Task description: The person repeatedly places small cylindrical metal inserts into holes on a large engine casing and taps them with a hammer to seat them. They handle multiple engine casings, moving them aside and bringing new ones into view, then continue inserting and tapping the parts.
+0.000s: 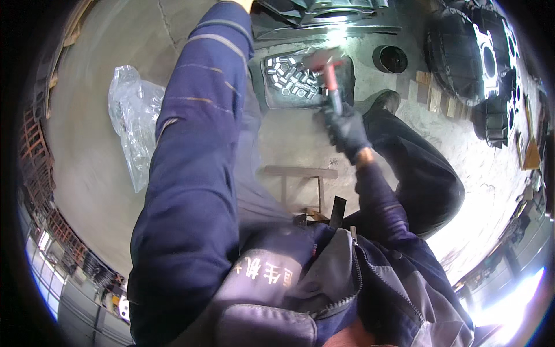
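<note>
Gripping a hammer (331, 80) low on its handle, the person's right hand (347, 133), in a dark glove, has its fingers curled round the shaft with little gap visible. The hammer's red upper handle points away from the person; its head is blurred and appears over the far part of a dark tray (346, 79), at a height I cannot judge. Short, bright metal cylinders (292, 78) lie loose in that tray, some upright, some on their sides. The blue left sleeve (199, 121) stretches forward toward a dark metal casting (335, 16); the left hand is out of sight, so I cannot tell how its fingers stand or whether they hold anything. Noted to the right of the tray: a dark open-topped ring (377, 58), then a row of wooden blocks (435, 98) beside larger castings (457, 58). Crumpled clear plastic (134, 110) lies on the floor (87, 156), left of the sleeve.
</note>
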Demonstrator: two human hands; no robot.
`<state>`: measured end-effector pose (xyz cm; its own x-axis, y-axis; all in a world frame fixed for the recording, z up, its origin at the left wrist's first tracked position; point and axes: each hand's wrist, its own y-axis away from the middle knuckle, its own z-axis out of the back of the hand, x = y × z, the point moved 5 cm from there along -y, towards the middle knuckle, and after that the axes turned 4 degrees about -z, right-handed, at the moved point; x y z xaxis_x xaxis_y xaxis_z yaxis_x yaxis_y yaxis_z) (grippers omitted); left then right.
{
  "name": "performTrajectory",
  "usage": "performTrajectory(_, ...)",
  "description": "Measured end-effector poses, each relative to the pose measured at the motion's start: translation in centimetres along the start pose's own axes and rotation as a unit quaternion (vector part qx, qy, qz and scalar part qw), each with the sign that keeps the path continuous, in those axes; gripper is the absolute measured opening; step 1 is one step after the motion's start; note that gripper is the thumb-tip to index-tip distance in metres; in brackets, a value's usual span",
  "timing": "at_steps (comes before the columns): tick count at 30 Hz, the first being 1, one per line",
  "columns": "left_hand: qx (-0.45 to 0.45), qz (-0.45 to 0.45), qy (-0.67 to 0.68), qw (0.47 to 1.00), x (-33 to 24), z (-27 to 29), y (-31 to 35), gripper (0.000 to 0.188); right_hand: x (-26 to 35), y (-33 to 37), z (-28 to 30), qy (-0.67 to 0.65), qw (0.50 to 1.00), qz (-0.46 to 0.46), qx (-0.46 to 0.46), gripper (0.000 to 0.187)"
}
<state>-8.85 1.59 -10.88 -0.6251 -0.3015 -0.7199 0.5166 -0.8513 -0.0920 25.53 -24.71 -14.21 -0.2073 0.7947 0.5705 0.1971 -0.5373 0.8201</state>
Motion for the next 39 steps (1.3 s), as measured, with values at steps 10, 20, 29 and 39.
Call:
performTrajectory(10, -0.033, -0.010, 0.023, 0.999, 0.6, 0.3, 0.0, 0.066, -6.8, -8.8, -1.2, 0.257, 0.960, 0.039, -0.105, 0.031)
performTrajectory(20, -0.063, -0.008, 0.060, 0.996, 0.6, 0.4, -1.1, 0.063, -1.6, -20.1, -0.5, 0.614, 0.744, 0.251, -0.075, 0.026)
performTrajectory(29, -0.022, 0.031, -0.039, 0.999, -2.8, 2.9, 0.7, 0.065, 1.0, -20.5, 0.9, 0.544, 0.808, 0.181, -0.134, 0.032)
performTrajectory(39, 0.040, 0.037, -0.006, 0.998, -3.3, 3.1, 0.9, 0.058, 23.5, -3.6, -0.3, -0.067, 0.881, 0.467, 0.025, 0.031)
